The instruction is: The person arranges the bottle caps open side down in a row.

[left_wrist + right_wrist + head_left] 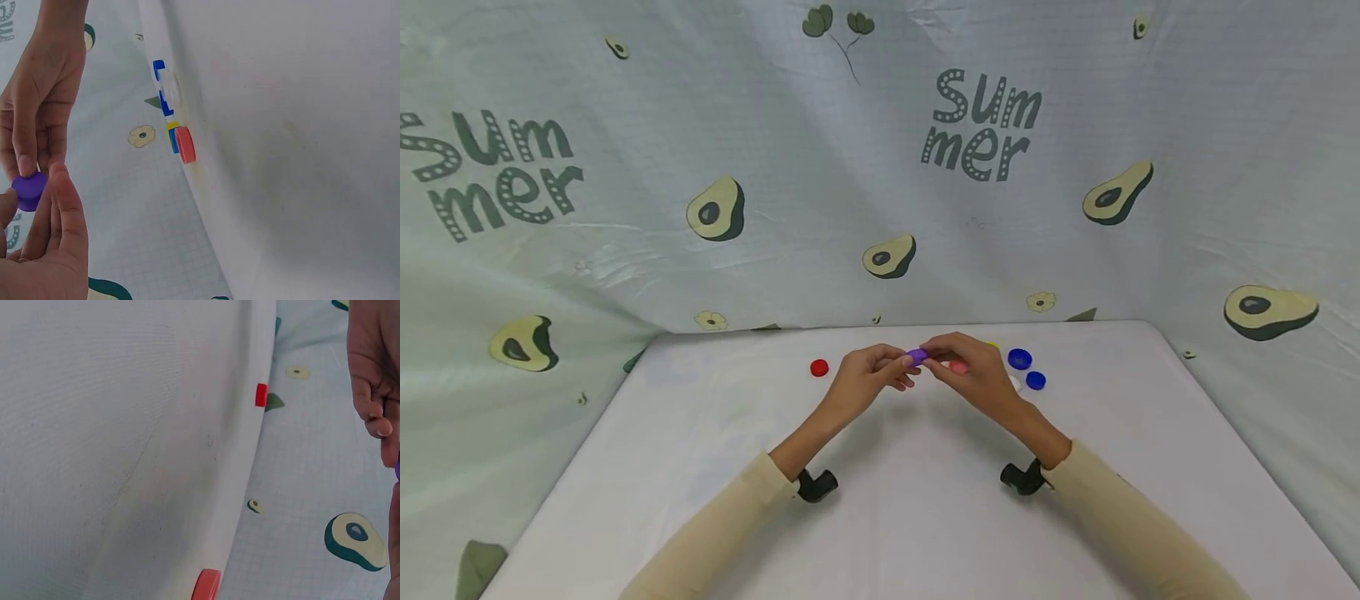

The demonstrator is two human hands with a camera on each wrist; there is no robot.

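Note:
A round purple cap (917, 357) is held up between both hands above the far part of the table. My left hand (867, 377) pinches it from the left with thumb and fingers. From the other side, the fingertips of my right hand (973, 372) grip the same cap. The left wrist view shows the purple cap (29, 191) more closely, with smooth sides and a flat face. Only a sliver of it reaches the right wrist view. Behind the right hand lies a pink-red cap (958, 367), partly covered by that hand.
A red cap (818, 367) lies left of the hands. To the right are two blue caps (1019, 359), a partly hidden white cap (1016, 383) and a bit of a yellow cap (993, 344). The white table (880, 533) ends at a printed cloth backdrop (805, 167).

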